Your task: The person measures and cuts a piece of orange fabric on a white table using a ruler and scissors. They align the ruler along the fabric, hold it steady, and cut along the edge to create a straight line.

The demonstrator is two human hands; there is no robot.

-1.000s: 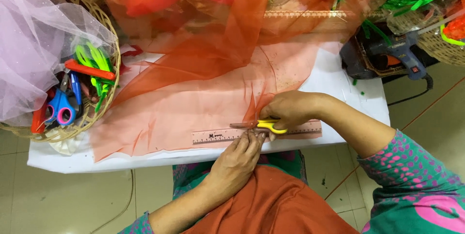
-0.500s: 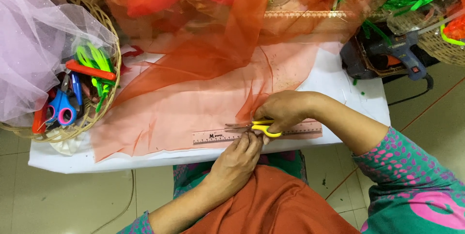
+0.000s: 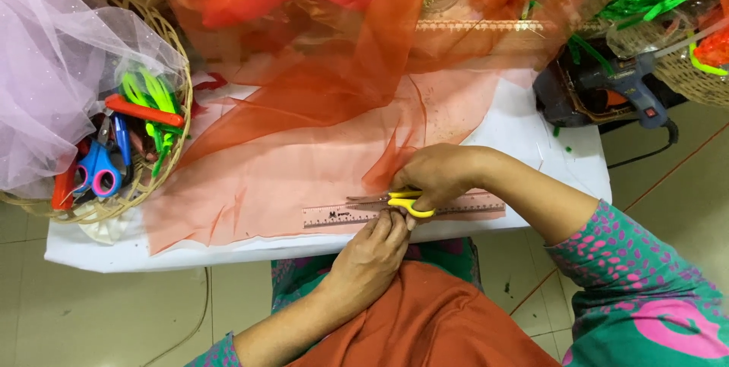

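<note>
Right hand is gripping small yellow-handled scissors, blades lying along a clear ruler at the near table edge. Left hand pinches the sheer orange fabric right by the blades. Far left, a wicker basket holds blue scissors and green strips. Glue gun sits far right.

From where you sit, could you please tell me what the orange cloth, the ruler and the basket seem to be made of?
Orange cloth: sheer net or organza, probably; the white table shows through it.
Ruler: clear plastic, likely; the cloth tints it from beneath.
Basket: woven cane or wicker, matte tan strands.
</note>
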